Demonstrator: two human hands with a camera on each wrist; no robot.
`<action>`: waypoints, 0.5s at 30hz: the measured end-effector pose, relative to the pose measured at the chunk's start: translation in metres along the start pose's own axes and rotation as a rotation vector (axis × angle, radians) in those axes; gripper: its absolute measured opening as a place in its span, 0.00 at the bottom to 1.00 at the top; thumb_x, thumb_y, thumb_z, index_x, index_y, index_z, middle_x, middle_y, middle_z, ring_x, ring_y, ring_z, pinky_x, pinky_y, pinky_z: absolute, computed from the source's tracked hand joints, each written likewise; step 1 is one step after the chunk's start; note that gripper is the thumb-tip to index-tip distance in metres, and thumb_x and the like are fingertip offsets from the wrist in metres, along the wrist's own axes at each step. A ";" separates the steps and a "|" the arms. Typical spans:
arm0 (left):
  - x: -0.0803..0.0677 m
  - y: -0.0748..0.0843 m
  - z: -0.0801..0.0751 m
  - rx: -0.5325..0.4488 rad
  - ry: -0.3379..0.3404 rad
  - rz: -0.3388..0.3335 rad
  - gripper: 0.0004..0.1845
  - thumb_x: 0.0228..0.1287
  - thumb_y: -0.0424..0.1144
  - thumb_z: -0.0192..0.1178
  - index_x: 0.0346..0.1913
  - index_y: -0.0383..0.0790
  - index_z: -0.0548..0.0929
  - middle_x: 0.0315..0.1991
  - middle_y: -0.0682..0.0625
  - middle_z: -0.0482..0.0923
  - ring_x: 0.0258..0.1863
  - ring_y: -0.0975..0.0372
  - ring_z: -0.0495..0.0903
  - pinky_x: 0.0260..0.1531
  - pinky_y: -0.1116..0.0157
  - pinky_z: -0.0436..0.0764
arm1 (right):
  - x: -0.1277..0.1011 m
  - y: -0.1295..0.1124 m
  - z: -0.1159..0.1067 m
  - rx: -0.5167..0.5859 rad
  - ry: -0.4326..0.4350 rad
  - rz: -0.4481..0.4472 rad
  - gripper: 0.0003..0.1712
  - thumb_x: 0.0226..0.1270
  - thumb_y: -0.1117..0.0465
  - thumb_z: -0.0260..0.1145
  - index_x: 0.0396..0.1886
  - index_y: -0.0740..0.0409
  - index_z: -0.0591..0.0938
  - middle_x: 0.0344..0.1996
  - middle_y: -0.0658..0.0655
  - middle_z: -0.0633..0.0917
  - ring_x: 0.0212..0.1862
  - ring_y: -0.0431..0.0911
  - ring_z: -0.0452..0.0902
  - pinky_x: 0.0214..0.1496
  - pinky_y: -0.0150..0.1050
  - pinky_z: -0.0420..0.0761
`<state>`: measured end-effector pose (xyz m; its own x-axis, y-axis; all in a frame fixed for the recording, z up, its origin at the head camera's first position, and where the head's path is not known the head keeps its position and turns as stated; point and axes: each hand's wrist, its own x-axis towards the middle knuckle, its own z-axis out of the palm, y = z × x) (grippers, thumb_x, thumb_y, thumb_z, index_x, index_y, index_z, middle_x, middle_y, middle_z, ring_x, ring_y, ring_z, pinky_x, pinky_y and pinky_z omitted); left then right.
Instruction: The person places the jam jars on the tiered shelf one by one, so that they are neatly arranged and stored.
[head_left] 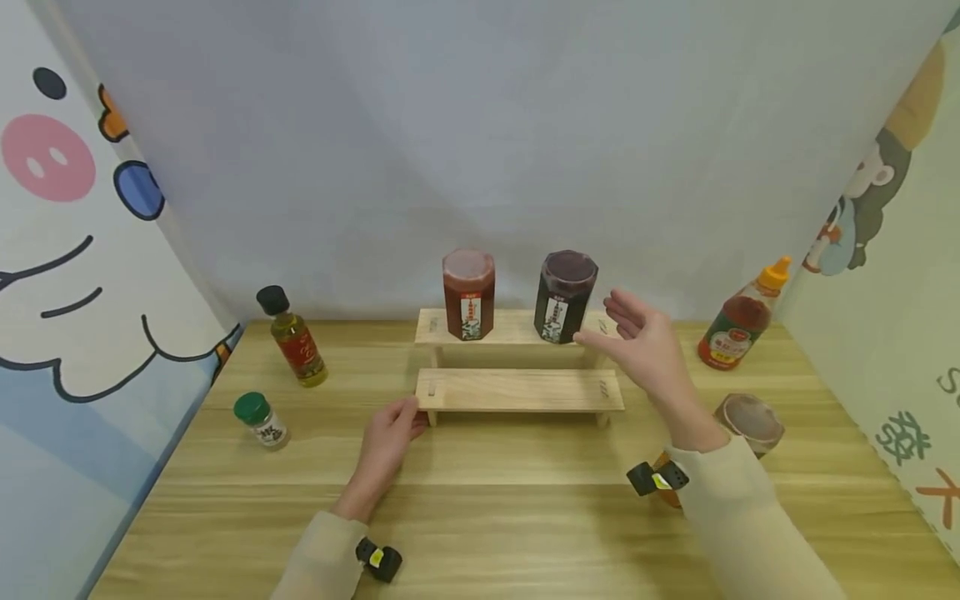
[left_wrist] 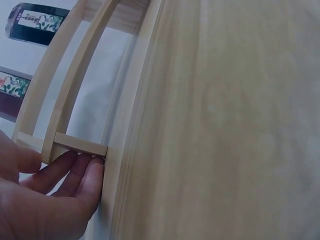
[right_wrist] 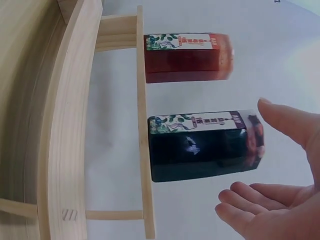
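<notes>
Head view: even, diffuse light, soft shadows, wide-angle stretch toward the edges. Left wrist: dimmer, tabletop (left_wrist: 215,120) grain soft and hazy. Right wrist: pale glare on the backdrop (right_wrist: 295,60) at right (nearly washed out there), small bright reflection on the dark jar (right_wrist: 200,155).

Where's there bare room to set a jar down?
Bare: the lower shelf, right of the left hand; the table between the sleeves; a narrower gap on the upper shelf between the red jar and dark jar. Crowded: around the right hand beside the dark jar, and where the right sleeve partly hides another jar.
</notes>
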<state>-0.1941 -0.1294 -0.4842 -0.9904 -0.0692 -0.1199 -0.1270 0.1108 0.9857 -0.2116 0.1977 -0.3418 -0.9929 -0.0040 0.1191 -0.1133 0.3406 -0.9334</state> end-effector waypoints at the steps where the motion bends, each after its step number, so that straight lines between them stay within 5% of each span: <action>1: 0.000 0.000 0.000 -0.002 0.000 0.002 0.23 0.76 0.42 0.46 0.58 0.23 0.74 0.51 0.33 0.75 0.49 0.48 0.78 0.48 0.61 0.81 | -0.003 0.000 -0.002 0.000 -0.002 -0.004 0.50 0.56 0.54 0.75 0.73 0.60 0.59 0.67 0.60 0.67 0.67 0.50 0.61 0.68 0.41 0.63; 15: 0.000 0.001 0.001 0.013 0.001 0.009 0.23 0.76 0.43 0.46 0.58 0.23 0.74 0.51 0.33 0.76 0.49 0.48 0.78 0.49 0.61 0.81 | -0.048 0.005 -0.036 0.053 -0.040 -0.011 0.42 0.61 0.56 0.71 0.71 0.62 0.63 0.66 0.62 0.68 0.66 0.53 0.63 0.59 0.29 0.71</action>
<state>-0.1942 -0.1286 -0.4828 -0.9915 -0.0687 -0.1109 -0.1188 0.1239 0.9852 -0.1632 0.2332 -0.3397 -0.9922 -0.0452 0.1165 -0.1246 0.2897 -0.9490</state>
